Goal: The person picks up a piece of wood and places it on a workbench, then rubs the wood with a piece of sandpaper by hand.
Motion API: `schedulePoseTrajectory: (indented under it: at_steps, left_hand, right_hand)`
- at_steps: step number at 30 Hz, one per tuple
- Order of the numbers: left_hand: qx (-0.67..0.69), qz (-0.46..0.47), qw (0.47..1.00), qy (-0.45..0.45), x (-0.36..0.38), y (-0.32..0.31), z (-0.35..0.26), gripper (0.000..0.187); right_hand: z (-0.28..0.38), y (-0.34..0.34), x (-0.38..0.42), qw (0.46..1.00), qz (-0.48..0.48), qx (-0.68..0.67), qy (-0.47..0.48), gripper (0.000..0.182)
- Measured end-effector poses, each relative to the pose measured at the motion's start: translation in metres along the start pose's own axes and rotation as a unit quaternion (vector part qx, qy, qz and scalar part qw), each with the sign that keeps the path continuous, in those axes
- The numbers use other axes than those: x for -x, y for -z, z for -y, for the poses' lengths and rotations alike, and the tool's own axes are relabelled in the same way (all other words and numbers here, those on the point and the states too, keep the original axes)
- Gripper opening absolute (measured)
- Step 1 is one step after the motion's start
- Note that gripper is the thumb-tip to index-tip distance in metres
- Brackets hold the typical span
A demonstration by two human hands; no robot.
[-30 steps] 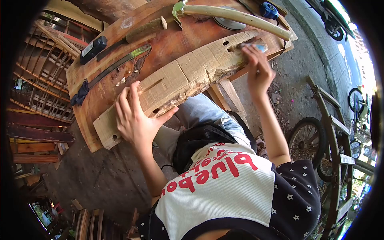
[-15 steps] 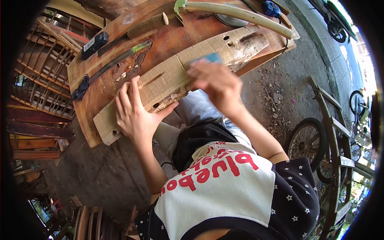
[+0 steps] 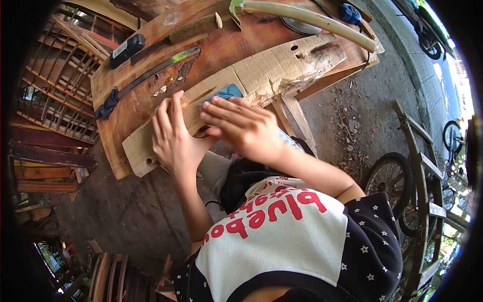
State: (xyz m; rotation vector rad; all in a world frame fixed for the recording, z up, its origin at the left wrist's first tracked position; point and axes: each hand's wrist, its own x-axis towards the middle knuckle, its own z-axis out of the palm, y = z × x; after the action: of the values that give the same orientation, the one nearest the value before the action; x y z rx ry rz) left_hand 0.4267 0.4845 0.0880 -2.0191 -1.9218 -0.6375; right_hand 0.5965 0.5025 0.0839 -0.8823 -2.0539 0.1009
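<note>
A long pale wooden board (image 3: 256, 69) lies along the near edge of the table, with dark holes, a slot and a rough, broken edge. My left hand (image 3: 173, 141) grips it near its left end, fingers spread over the top and thumb toward the near side. Beside it, my right hand (image 3: 246, 131) presses a blue-backed piece of sandpaper (image 3: 229, 92) flat onto the board's upper face. Its fingers lie together over the sandpaper, covering part of it.
On the brown wooden table (image 3: 111, 151) lie a wooden-handled knife (image 3: 196, 28), a dark flat blade (image 3: 146, 76), a black box-like object (image 3: 127, 51), a long curved wooden handle (image 3: 302, 16) and a blue tape measure (image 3: 350, 13). A wheel (image 3: 387, 180) and wooden frame (image 3: 424, 168) stand at right.
My right hand has slid left along the board with the sandpaper, ending close to my left hand. The left hand keeps its hold. The whole view has shifted slightly.
</note>
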Motion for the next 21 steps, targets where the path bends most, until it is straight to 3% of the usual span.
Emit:
schedulePoseTrajectory:
  at_steps: [2, 4, 7, 10, 13, 15, 16, 18, 19, 21]
  left_hand:
    - [-0.005, -0.006, 1.000, -0.008, -0.003, 0.004, -0.002, 0.098]
    - [-0.006, -0.004, 1.000, -0.011, -0.003, 0.007, -0.005, 0.099]
    - [-0.013, 0.004, 1.000, -0.008, -0.004, 0.007, -0.005, 0.099]
    - [-0.009, -0.001, 1.000, -0.008, -0.004, 0.006, -0.005, 0.099]
    - [0.010, -0.006, 1.000, -0.007, -0.002, 0.003, -0.001, 0.100]
    - [-0.004, -0.012, 1.000, -0.016, -0.004, 0.006, -0.003, 0.101]
    - [-0.007, -0.007, 1.000, -0.012, -0.004, 0.007, -0.005, 0.101]
    - [-0.009, -0.011, 1.000, -0.017, -0.003, 0.006, -0.004, 0.102]
    - [-0.005, -0.013, 1.000, -0.015, -0.004, 0.006, -0.004, 0.102]
    - [-0.007, -0.001, 1.000, -0.008, -0.004, 0.007, -0.006, 0.102]
  right_hand:
    - [-0.021, 0.014, -0.003, 0.999, 0.003, 0.032, 0.002, 0.017]
    - [-0.046, 0.055, -0.016, 0.990, 0.036, 0.115, -0.076, 0.006]
    - [-0.085, 0.065, -0.013, 0.965, -0.023, 0.237, -0.106, 0.010]
    - [-0.043, 0.028, -0.010, 0.991, 0.057, 0.111, -0.047, 0.014]
    - [0.002, 0.005, -0.011, 0.997, 0.062, 0.033, 0.015, 0.016]
    - [-0.024, 0.016, -0.013, 0.997, 0.068, 0.046, -0.005, 0.029]
    - [-0.045, 0.029, -0.014, 0.989, 0.097, 0.101, -0.038, 0.025]
    - [-0.095, 0.049, -0.018, 0.974, -0.003, 0.225, -0.041, 0.020]
    - [-0.107, 0.056, -0.019, 0.973, -0.048, 0.219, -0.053, 0.018]
    - [-0.090, 0.047, -0.020, 0.980, 0.015, 0.191, -0.051, 0.021]
